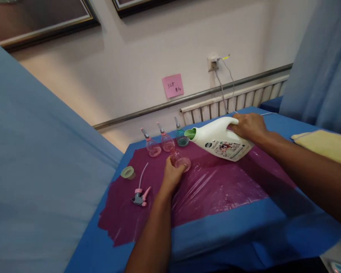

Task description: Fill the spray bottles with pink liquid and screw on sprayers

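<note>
My right hand [248, 127] grips the handle of a white detergent jug [220, 142], tipped on its side with its green spout [190, 134] pointing left. My left hand [172, 174] is closed around a small clear pink bottle [180, 159] with no top, standing on the purple plastic sheet [216, 185]. The spout hangs just above and to the right of that bottle's mouth. A pink and grey spray head with its tube [140, 195] lies to the left of my left hand.
Three small spray bottles stand in a row behind: two pink [153, 146] [166, 140], one teal [182, 137]. A green cap [127, 172] lies at the left. A yellow cloth [324, 146] lies at the right. The table has a blue cover [244, 227].
</note>
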`<move>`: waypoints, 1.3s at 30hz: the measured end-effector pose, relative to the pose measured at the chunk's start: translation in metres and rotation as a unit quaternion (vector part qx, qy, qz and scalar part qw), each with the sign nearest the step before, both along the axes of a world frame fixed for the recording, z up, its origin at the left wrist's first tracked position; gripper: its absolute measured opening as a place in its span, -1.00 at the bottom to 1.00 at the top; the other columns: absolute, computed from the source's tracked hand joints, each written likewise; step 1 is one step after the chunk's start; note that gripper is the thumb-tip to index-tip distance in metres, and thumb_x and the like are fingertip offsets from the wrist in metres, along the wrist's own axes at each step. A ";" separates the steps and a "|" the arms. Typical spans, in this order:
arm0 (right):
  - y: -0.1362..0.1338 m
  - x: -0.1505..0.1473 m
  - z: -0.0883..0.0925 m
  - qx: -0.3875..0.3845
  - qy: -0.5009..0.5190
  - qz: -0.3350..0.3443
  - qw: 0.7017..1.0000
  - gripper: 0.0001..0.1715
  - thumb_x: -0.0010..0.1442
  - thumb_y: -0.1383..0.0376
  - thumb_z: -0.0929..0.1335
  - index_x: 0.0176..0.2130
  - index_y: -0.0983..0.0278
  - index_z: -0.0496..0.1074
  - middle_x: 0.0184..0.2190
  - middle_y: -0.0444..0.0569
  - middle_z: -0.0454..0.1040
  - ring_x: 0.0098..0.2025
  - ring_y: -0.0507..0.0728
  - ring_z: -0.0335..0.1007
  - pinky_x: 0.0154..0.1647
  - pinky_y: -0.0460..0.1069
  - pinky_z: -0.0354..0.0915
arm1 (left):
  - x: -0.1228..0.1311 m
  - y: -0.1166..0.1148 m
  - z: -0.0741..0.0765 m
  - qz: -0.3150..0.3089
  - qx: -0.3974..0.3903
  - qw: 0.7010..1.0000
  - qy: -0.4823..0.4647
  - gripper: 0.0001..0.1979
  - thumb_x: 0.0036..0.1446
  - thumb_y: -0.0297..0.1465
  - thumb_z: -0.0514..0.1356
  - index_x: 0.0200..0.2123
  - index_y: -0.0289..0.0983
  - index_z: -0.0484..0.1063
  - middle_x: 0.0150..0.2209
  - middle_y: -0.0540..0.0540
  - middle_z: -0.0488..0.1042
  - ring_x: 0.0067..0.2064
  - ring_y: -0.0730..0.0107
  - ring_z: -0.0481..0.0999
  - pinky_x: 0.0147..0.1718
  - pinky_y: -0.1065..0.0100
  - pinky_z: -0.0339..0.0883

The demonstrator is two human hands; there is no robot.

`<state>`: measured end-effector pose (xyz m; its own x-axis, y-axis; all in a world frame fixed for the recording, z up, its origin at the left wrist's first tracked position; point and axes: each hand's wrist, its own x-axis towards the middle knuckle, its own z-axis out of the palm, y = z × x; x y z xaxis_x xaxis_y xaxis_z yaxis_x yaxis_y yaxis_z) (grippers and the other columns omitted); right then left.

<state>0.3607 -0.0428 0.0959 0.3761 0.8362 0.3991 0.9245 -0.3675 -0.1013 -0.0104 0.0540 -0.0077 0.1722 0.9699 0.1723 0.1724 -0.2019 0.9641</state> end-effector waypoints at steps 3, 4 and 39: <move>-0.001 -0.002 0.001 -0.003 -0.007 0.000 1.000 -0.50 0.53 -0.01 0.28 0.08 0.25 0.63 -0.04 0.30 0.73 -0.13 0.31 0.57 -0.24 0.09 0.13 | -0.007 0.003 0.000 0.021 -0.001 1.000 0.016 -0.35 -0.06 -0.40 0.57 0.12 -0.25 0.48 0.10 -0.25 0.64 0.14 -0.06 0.67 0.31 -0.13 0.45; -0.001 -0.002 0.001 -0.003 -0.008 0.000 1.000 -0.50 0.53 0.00 0.28 0.07 0.25 0.64 -0.04 0.30 0.73 -0.13 0.32 0.58 -0.24 0.10 0.14 | -0.010 0.003 0.000 0.026 0.000 0.999 0.019 -0.34 -0.06 -0.40 0.57 0.12 -0.25 0.48 0.10 -0.25 0.64 0.15 -0.06 0.67 0.32 -0.13 0.45; 0.013 -0.028 0.014 -0.035 -0.041 0.082 0.995 -0.50 0.43 -0.06 0.35 0.03 0.18 0.71 -0.20 0.24 0.71 -0.20 0.42 0.61 -0.20 0.15 0.24 | -0.068 -0.034 0.105 -0.070 0.254 0.875 0.406 -0.07 0.12 -0.34 0.36 0.55 -0.22 0.21 0.43 -0.33 0.39 0.45 -0.24 0.41 0.46 -0.15 0.34</move>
